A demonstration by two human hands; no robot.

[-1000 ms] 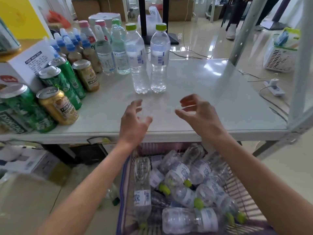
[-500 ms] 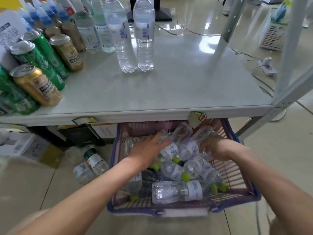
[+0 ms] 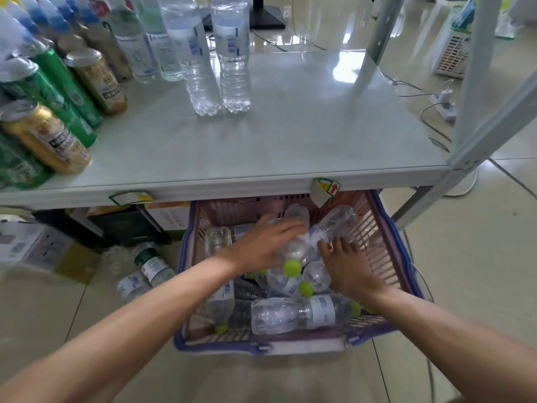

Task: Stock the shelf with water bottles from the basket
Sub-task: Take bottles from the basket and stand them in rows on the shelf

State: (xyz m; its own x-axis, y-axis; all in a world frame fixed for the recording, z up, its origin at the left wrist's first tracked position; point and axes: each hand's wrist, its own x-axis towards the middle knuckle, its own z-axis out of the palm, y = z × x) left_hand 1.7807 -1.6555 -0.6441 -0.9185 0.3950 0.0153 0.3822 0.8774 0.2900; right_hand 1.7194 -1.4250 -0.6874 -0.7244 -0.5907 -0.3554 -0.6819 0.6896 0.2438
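Observation:
A pink basket with a blue rim [image 3: 261,348] sits on the floor under the shelf's front edge, holding several clear water bottles with green caps. My left hand [image 3: 261,247] lies across one bottle [image 3: 293,257], fingers curled over its body, its green cap toward me. Beside it, my right hand [image 3: 347,270] has spread fingers touching the labelled end of another bottle [image 3: 334,225]. Another bottle [image 3: 293,314] lies across the basket's near side. Two tall water bottles [image 3: 232,71] stand upright on the grey shelf [image 3: 305,135].
Green and gold cans [image 3: 46,138] and more drink bottles fill the shelf's left side. Metal uprights [image 3: 472,82] frame its right edge. Loose bottles [image 3: 149,267] and cardboard boxes lie on the floor to the left. A power strip [image 3: 444,103] and cables lie behind the shelf.
Both hands dropped from above the shelf into the basket. My left hand has since slid right onto a bottle, and my right hand has shifted toward me with fingers against another.

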